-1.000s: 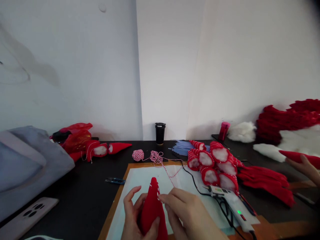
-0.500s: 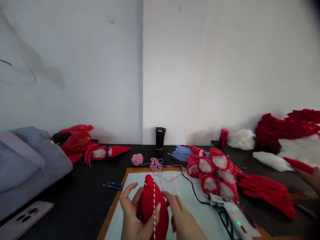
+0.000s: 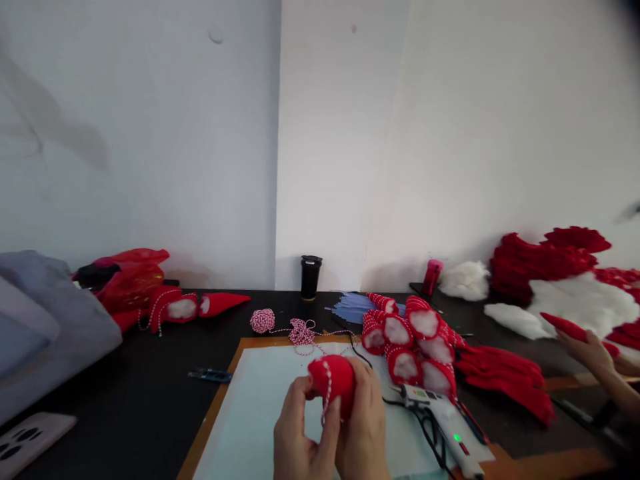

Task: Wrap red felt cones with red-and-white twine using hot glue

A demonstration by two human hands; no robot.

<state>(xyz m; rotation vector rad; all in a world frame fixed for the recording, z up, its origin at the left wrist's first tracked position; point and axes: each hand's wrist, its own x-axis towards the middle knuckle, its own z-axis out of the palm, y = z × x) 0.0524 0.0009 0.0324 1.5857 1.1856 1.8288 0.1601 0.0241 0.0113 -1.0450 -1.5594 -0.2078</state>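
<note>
Between my two hands is a red stuffed fabric cone [image 3: 343, 380] with red-and-white twisted cord running along it. My left hand [image 3: 307, 427] is closed on its left side, thumb pressed near the cord. My right hand [image 3: 367, 420] wraps round its right side; some of its fingers are hidden. Both hands are over the pale sheet [image 3: 240, 407]. Beyond them lie a ball of red-and-white cord [image 3: 263, 321] and a loose tangle of the same cord [image 3: 302, 331]. Several red cones with white stuffing showing [image 3: 405, 365] are piled to the right.
A white hot-tip tool [image 3: 450, 423] with a green light and black cable lies right of my hands. A thread snipper [image 3: 210, 375], a phone [image 3: 33, 440] and a grey bag [image 3: 45, 333] are leftward. A black cup [image 3: 311, 277] stands behind. Another person's hand [image 3: 593, 353] holds a red cone at right.
The cone has turned and tipped in my hands, its tip now towards the left. My right hand has come round its side. My view has shifted slightly to the right.
</note>
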